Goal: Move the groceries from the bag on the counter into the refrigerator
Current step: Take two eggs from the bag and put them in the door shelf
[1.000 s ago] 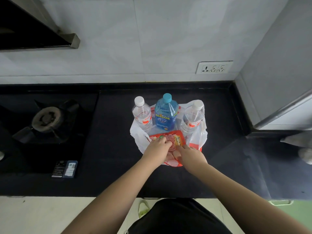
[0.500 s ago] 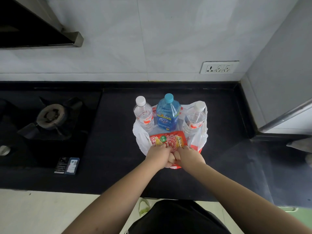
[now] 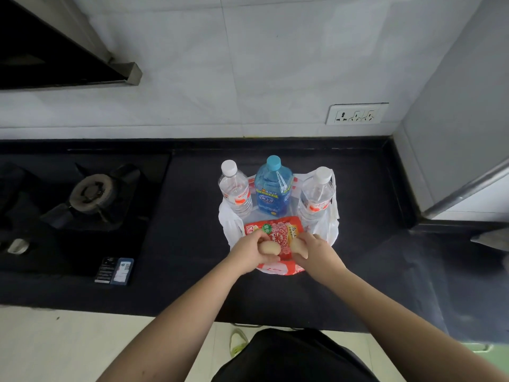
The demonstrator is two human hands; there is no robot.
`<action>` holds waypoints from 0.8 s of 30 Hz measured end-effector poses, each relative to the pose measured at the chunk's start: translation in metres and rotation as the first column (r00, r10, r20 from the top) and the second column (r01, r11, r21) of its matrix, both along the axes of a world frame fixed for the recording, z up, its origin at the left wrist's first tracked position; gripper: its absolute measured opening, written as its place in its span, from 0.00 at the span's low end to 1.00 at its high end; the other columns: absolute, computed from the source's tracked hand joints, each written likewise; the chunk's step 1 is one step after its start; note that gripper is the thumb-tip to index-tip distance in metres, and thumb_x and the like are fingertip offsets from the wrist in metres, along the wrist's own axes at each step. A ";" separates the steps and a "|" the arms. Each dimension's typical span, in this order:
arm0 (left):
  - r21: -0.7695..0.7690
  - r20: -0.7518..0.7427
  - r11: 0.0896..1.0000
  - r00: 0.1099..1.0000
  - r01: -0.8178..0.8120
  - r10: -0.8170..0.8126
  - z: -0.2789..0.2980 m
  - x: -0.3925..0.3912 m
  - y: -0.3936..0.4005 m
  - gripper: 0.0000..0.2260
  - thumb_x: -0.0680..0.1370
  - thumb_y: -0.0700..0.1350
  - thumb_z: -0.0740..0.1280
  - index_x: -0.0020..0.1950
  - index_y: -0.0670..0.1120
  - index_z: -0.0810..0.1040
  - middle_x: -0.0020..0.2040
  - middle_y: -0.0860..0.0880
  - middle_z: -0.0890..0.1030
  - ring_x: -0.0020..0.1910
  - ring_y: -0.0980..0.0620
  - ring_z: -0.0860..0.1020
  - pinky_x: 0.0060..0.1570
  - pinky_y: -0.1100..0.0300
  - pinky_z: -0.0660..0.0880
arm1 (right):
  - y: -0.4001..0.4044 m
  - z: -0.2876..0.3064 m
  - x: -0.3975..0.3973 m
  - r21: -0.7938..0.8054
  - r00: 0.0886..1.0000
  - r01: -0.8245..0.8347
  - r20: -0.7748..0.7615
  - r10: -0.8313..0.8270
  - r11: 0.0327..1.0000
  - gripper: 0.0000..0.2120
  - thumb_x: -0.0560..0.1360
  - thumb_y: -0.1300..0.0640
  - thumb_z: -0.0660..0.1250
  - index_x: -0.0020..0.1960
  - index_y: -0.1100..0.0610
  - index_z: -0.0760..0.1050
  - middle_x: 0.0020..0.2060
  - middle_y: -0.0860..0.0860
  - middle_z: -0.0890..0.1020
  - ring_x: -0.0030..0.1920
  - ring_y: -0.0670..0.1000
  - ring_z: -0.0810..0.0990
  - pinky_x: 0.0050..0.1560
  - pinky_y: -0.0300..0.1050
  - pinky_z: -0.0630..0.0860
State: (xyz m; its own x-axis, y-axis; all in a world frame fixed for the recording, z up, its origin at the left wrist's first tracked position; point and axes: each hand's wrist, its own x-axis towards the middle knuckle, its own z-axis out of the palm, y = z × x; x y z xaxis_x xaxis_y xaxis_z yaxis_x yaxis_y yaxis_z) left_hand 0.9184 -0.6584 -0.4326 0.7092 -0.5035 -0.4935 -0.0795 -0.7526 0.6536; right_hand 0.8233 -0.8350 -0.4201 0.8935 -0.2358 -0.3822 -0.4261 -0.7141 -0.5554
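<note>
A white plastic bag [image 3: 329,230] lies open on the black counter [image 3: 190,244]. Standing in it are a clear water bottle [image 3: 235,190] on the left, a blue bottle [image 3: 272,188] in the middle and another clear water bottle [image 3: 316,198] on the right. A red snack packet [image 3: 275,230] lies in front of the bottles. My left hand [image 3: 252,252] is shut on a pale round item [image 3: 268,248] over the packet. My right hand [image 3: 316,253] is shut on a second pale item [image 3: 300,246] beside it.
A gas burner [image 3: 91,190] sits on the stove at the left, with a small dark card box [image 3: 114,270] near the counter's front edge. A wall socket [image 3: 356,114] is behind. The grey refrigerator side [image 3: 462,128] rises at the right. A range hood [image 3: 63,51] hangs upper left.
Both hands reached down into the front of the bag, then came apart, each now lifting a pale round item. The camera shifted slightly left.
</note>
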 end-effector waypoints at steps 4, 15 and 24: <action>-0.195 -0.124 0.956 0.972 -0.220 0.198 0.011 -0.006 0.000 0.21 0.71 0.52 0.76 0.60 0.56 0.73 0.59 0.56 0.77 0.55 0.57 0.76 0.54 0.58 0.77 | -0.004 0.008 -0.004 0.113 0.993 0.062 0.088 -0.073 0.992 0.20 0.75 0.51 0.69 0.64 0.54 0.72 0.52 0.50 0.77 0.49 0.54 0.79 0.47 0.44 0.74; -0.373 -0.684 0.495 0.593 -0.785 0.424 0.071 -0.044 0.041 0.15 0.76 0.48 0.69 0.61 0.47 0.77 0.54 0.46 0.83 0.53 0.48 0.83 0.47 0.56 0.79 | 0.000 0.041 -0.013 0.851 0.912 0.359 -0.233 -0.337 0.383 0.18 0.77 0.52 0.68 0.65 0.52 0.72 0.62 0.51 0.78 0.61 0.54 0.79 0.62 0.55 0.77; -0.380 -0.656 0.333 0.505 -0.863 0.560 0.102 -0.095 0.092 0.16 0.81 0.53 0.59 0.64 0.48 0.77 0.55 0.45 0.84 0.48 0.51 0.83 0.40 0.58 0.79 | 0.050 0.056 -0.013 0.934 0.908 0.350 -0.356 -0.221 -0.067 0.17 0.78 0.63 0.65 0.66 0.56 0.71 0.60 0.59 0.80 0.58 0.60 0.82 0.60 0.54 0.78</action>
State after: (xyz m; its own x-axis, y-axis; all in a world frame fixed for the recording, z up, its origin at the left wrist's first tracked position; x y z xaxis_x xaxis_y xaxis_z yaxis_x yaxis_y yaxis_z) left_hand 0.8229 -0.5661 -0.3308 0.7898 -0.1448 -0.5960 0.6133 0.2004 0.7640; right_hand 0.8106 -0.7848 -0.3636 0.8167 0.1906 -0.5446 -0.5092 0.6820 -0.5250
